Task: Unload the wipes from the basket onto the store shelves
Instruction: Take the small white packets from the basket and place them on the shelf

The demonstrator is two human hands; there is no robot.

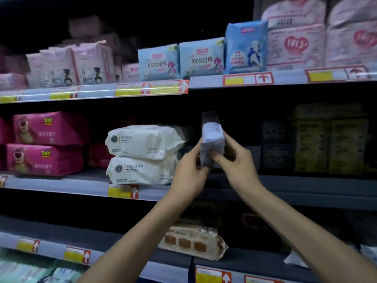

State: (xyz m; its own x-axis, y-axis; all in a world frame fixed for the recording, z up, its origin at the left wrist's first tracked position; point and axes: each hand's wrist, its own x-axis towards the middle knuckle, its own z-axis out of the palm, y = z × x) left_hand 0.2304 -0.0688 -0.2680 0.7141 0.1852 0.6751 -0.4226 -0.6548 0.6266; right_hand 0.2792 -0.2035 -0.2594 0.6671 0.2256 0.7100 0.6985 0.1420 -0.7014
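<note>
At mid-shelf [61, 185] height, left hand [188, 173] and right hand [237, 163] both grip one wipes pack [212, 137], held upright, not yet shelved. Farther left, two white packs [142, 154] already stacked on that shelf. Basket out of view; remaining count unknown.

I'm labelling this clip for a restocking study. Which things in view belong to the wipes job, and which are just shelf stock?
Part of the job:
- white wipes pack, upright, held by left hand and right hand
- two stacked white wipes packs
- middle shelf

Just there:
- pink bear packs
- blue packs
- brown pack
</note>
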